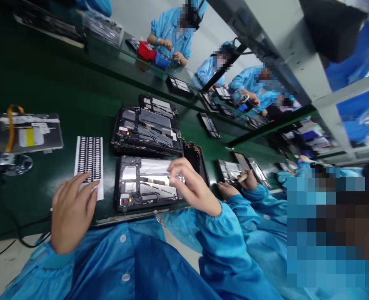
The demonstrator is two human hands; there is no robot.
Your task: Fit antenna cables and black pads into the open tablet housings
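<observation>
My left hand (73,210) has its fingers spread, and their tips rest at the lower part of a white sheet (76,166) covered with rows of small black stickers. In front of me lies an opened tablet-like device (150,183), its inside showing silver battery panels, cables and a black frame. Over that device's right end is my right hand (195,185), thumb and forefinger brought together in a pinch. Whatever sits between those fingertips, if anything, is too small to make out.
Behind the device stand stacked similar opened devices (147,129). A black tray (194,156) of tiny brass-coloured parts is right of them. At left lie a flat panel (47,139) with an orange ribbon and a metal-headed tool (12,164). A co-worker's hands (248,180) work close by on the right.
</observation>
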